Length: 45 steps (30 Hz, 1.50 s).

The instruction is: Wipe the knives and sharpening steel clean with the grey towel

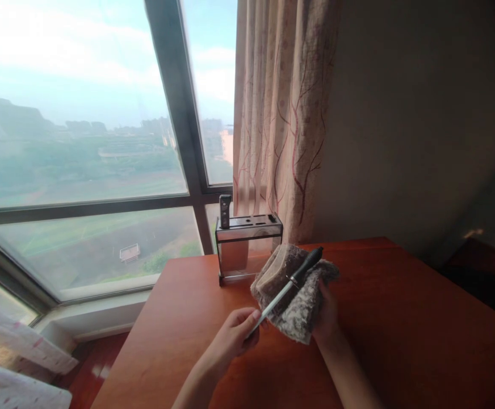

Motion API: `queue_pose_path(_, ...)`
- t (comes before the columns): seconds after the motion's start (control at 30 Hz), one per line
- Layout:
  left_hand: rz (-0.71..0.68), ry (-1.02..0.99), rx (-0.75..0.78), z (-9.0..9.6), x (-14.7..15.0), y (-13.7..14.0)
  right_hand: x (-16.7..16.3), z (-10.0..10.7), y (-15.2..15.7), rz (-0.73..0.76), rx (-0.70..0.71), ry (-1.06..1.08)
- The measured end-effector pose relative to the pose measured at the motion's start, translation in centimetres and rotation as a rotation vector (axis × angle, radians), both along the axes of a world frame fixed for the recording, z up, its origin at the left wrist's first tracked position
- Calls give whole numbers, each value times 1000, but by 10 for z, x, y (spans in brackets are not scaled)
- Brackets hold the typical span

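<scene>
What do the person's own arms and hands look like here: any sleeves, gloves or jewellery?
Both forearms are bare, with no sleeves in view. The left hand and the right hand wear no gloves, and no rings, watch or bracelets show. Part of the right hand is hidden behind a cloth.

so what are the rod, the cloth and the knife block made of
The rod looks like pale polished steel with a matt black, probably plastic handle. The cloth, held by the right hand, seems a fuzzy grey-brown microfibre or terry, judging by its nap. The knife block appears brushed metal on top with clear, likely acrylic walls.
</scene>
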<state>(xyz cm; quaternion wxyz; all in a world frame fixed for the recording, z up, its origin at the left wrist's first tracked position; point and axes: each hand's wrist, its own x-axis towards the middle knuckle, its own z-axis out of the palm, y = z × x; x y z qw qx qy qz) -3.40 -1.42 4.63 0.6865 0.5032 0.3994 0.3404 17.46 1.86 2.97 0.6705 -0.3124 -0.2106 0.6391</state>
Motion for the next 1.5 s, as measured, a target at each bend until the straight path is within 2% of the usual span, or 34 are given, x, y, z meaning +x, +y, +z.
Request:
queue_pose_path(0.1,42,73,59,-7,2,3,11,0,-3,26,8,143)
queue_pose_path(0.27,130,421,442,-15,8,4,5,-3,-4,67,2,186)
queue_pose_path(0.37,235,625,636,-13,12,-3,-10,-5,2,-34,-66,122)
queue_pose_path(0.47,361,716,693,-11,14,-9,-19,-5,8,-171,-95,22)
queue_pose_path(0.6,339,672,668,-10,14,-9,-16,0,9,-264,-44,-55)
queue_pose_path(0.7,250,571,606,-9,16,-6,-7,3,6,-251,-11,-47)
queue_pose_path(0.77,155,432,444,-8,17,-6,0,1,5,-185,-2,-15)
queue_pose_path(0.9,-163,123,-52,-3,14,-9,7,-7,2,4,7,52)
queue_pose_path(0.97,-284,50,-176,-4,13,-10,7,-10,1,48,11,62)
queue_pose_path(1.0,-297,39,-181,-5,14,-10,7,-10,1,49,14,58)
queue_pose_path(1.07,-233,62,-98,-12,16,-9,6,-8,2,6,24,35)
queue_pose_path(1.17,-58,224,199,-23,18,-3,3,-2,5,-137,17,-18)
queue_pose_path(1.33,200,892,855,-22,10,2,-9,0,11,-272,-108,-40)
queue_pose_path(1.4,273,1109,989,-17,6,1,-12,-1,13,-299,-153,-29)
queue_pose_path(1.5,315,1290,1080,-12,5,-1,-12,-3,14,-296,-170,-2)
